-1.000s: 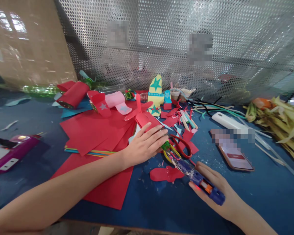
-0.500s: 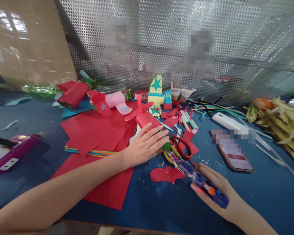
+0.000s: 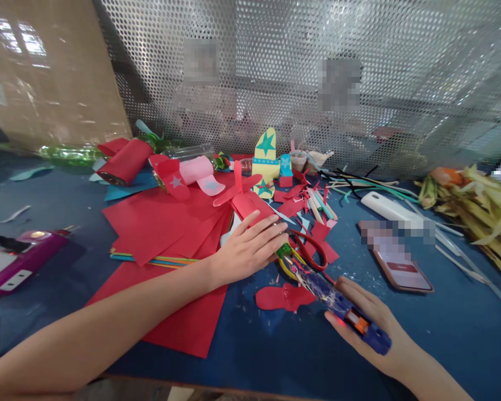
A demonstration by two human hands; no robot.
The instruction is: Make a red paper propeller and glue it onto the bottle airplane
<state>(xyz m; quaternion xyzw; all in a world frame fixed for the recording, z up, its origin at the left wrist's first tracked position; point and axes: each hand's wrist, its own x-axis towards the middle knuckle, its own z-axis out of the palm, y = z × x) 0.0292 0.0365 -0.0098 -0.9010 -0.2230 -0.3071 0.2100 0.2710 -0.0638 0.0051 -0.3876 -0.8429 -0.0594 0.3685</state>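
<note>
Left grip [image 3: 250,246] holds a wrapped bottle [image 3: 254,206]; right grip [image 3: 369,323], a glue gun [image 3: 328,295].

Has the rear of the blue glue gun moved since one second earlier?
Yes, slightly: judged against the phone, the rear of the glue gun, in the right hand, sits a little farther right and nearer the person.

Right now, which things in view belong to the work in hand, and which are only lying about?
Belonging, it seems: red-wrapped bottle, under the left hand; blue glue gun, in the right hand.

Probably lying about: smartphone, purple power strip, dried husks.
</note>
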